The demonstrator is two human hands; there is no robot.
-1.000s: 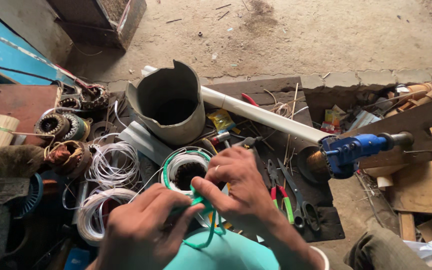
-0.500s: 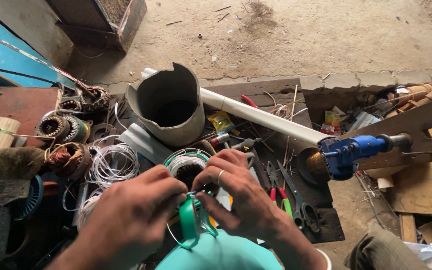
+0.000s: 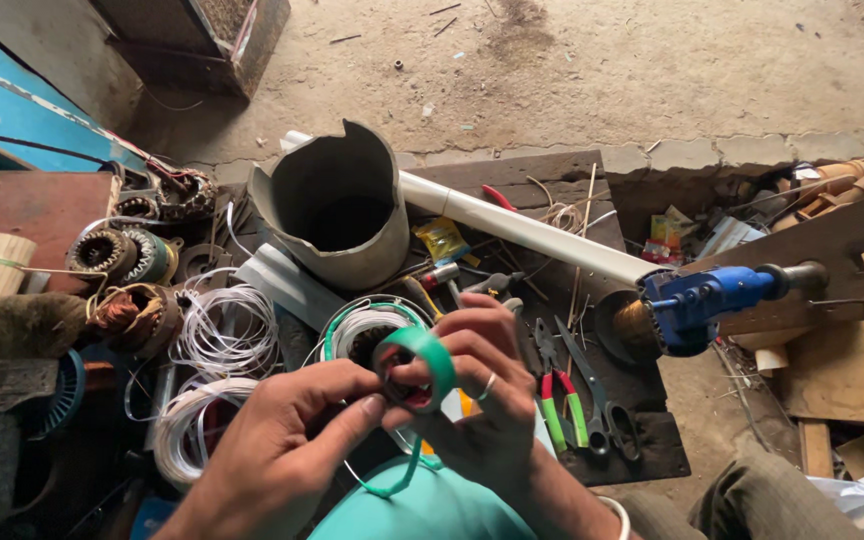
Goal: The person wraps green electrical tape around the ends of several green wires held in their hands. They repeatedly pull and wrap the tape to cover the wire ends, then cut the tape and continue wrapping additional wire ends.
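A rough repair workshop, set low on bare dirt ground. Motor windings (image 3: 117,255) and coils of white wire (image 3: 224,330) crowd a dark board, beside pliers (image 3: 562,405), scissors (image 3: 607,425), a blue drill (image 3: 697,297), a white pipe (image 3: 542,235) and scrap wood (image 3: 852,370).

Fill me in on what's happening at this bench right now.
A person holds a roll of green tape up in both hands: the right hand grips the roll, the left hand pinches it from the other side. A loose green strip hangs below. Behind the hands lie coils of white wire, a broken grey pipe section, a long white pipe, a blue tool and pliers.
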